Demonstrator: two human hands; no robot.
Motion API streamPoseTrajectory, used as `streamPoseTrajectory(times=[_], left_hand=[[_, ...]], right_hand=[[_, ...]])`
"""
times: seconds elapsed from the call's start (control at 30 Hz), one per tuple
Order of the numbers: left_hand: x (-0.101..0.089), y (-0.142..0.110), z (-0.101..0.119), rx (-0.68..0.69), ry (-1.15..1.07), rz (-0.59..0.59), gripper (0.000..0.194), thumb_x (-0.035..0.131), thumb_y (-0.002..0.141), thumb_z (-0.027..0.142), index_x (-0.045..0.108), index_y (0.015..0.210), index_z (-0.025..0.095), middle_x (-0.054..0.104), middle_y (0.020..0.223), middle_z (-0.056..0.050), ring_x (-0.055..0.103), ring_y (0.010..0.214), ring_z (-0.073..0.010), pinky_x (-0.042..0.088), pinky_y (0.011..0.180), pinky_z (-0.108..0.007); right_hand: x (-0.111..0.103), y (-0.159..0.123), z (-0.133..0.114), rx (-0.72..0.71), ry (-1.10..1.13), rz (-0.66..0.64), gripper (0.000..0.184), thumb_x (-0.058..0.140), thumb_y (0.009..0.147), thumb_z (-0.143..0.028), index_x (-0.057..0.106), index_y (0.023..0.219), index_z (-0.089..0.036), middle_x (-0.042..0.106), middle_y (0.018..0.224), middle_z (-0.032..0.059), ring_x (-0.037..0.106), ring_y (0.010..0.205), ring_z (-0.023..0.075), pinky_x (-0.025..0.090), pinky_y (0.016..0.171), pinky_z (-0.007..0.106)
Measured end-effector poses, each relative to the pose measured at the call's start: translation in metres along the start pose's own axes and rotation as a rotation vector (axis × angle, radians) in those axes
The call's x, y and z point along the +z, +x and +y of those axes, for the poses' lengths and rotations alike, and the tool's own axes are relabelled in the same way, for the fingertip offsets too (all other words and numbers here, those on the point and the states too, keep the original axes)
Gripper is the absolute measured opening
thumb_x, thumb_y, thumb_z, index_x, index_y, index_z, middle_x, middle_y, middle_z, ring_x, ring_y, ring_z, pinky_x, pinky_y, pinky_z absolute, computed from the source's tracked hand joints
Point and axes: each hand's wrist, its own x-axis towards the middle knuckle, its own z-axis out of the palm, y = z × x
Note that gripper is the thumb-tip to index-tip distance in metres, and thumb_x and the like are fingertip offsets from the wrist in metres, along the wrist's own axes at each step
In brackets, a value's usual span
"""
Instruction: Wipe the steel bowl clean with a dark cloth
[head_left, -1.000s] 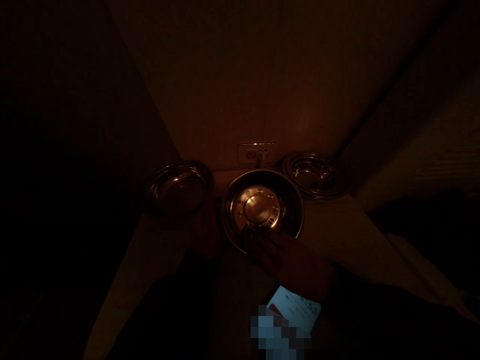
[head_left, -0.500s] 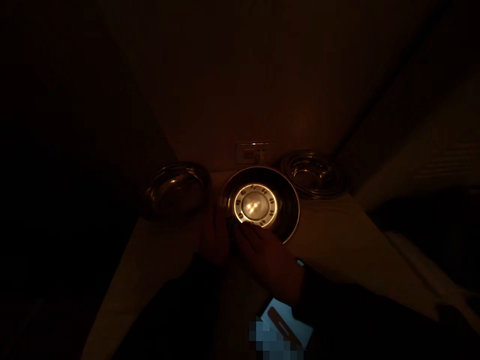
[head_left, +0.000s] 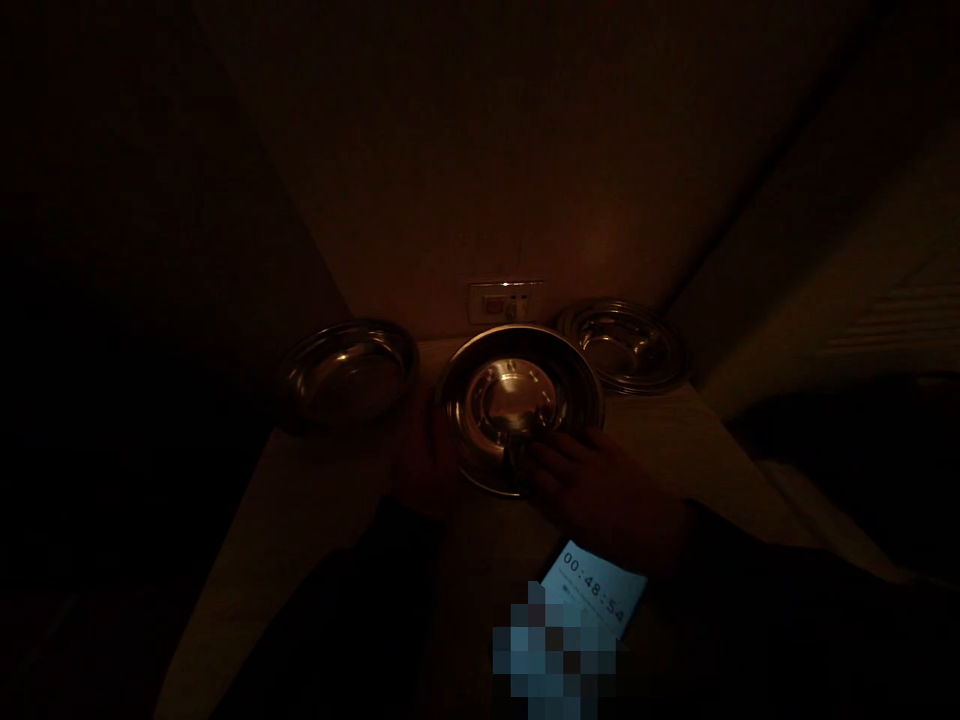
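Observation:
A round, shiny metal bowl (head_left: 511, 338) sits in the middle of the table, its inside facing up. My left hand (head_left: 421, 460) is at the bowl's left rim and appears to grip it, though it is very dark. Over the front right of the bowl lies my right hand (head_left: 592, 485), fingers pointing left and bent down inside. Something dark seems to be under its fingertips; what it is I cannot make out.
To the left stands another metal bowl (head_left: 352, 385). At the back right are metal dishes (head_left: 630, 375), seemingly stacked. A wall socket (head_left: 506, 303) is behind the middle bowl. A lit phone (head_left: 592, 585) showing a timer lies near the table's (head_left: 240, 560) front.
My right hand has moved right, from the bowl's front left to its front right. The bowl's bottom no longer glows brightly. More of the phone screen shows. My left hand stays at the rim.

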Motion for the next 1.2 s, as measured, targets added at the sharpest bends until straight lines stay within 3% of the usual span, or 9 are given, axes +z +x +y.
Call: streamPoseTrajectory(times=[0.17,0.33,0.47,0.63,0.83,0.97,1.2], left_hand=[[0.007,0.001,0.003,-0.049,0.021,0.025,0.042,0.033,0.092,0.038,0.059,0.115,0.013,0.067,0.113,-0.013,0.063,0.102,-0.0221,0.048,0.088,-0.034],[0.005,0.003,-0.001,-0.019,0.091,0.052,0.046,0.032,0.090,0.036,0.059,0.115,0.007,0.065,0.115,-0.018,0.061,0.106,-0.0250,0.048,0.089,-0.035],[-0.002,0.006,-0.001,-0.028,0.084,-0.007,0.048,0.034,0.091,0.037,0.057,0.122,0.009,0.064,0.118,-0.016,0.061,0.109,-0.0241,0.048,0.090,-0.034],[-0.003,0.006,0.003,0.004,0.080,-0.012,0.042,0.036,0.091,0.037,0.061,0.116,0.015,0.068,0.112,-0.011,0.064,0.103,-0.0220,0.049,0.088,-0.032],[0.003,0.005,0.004,0.014,0.091,0.017,0.047,0.033,0.090,0.034,0.058,0.119,0.006,0.064,0.118,-0.017,0.060,0.110,-0.0237,0.047,0.093,-0.033],[0.003,0.006,0.001,0.003,0.137,0.033,0.046,0.034,0.090,0.035,0.059,0.118,0.009,0.065,0.116,-0.016,0.062,0.107,-0.0235,0.049,0.090,-0.032],[-0.004,0.008,-0.001,0.052,0.193,-0.043,0.045,0.036,0.091,0.038,0.060,0.120,0.013,0.068,0.109,-0.014,0.066,0.096,-0.0254,0.051,0.083,-0.036]], right_hand=[[0.011,0.017,-0.016,0.002,0.070,0.075,0.035,0.051,0.089,-0.017,0.052,0.124,-0.009,0.062,0.111,0.0149,0.055,0.100,0.0249,0.046,0.084,0.041],[0.019,0.036,-0.034,0.021,0.094,0.108,0.042,0.047,0.091,-0.018,0.043,0.132,-0.006,0.057,0.122,0.0168,0.052,0.109,0.0254,0.047,0.085,0.039],[0.009,0.017,-0.012,-0.023,0.070,0.059,0.035,0.050,0.091,-0.020,0.052,0.124,-0.012,0.062,0.117,0.0126,0.055,0.105,0.0268,0.046,0.085,0.043],[-0.004,-0.003,0.012,-0.127,-0.021,-0.036,0.033,0.051,0.088,-0.016,0.055,0.121,-0.012,0.062,0.116,0.0138,0.055,0.106,0.0274,0.044,0.084,0.043],[0.011,0.027,-0.020,-0.036,0.069,0.062,0.036,0.047,0.091,-0.019,0.050,0.125,-0.009,0.060,0.119,0.0154,0.053,0.108,0.0244,0.047,0.086,0.038],[0.018,0.038,-0.034,0.010,0.071,0.096,0.043,0.042,0.093,-0.020,0.042,0.133,-0.004,0.053,0.130,0.0174,0.050,0.113,0.0266,0.048,0.087,0.039],[0.004,-0.004,0.010,-0.126,-0.023,0.011,0.037,0.048,0.090,-0.016,0.051,0.126,-0.010,0.060,0.124,0.0128,0.053,0.111,0.0294,0.045,0.087,0.047]])
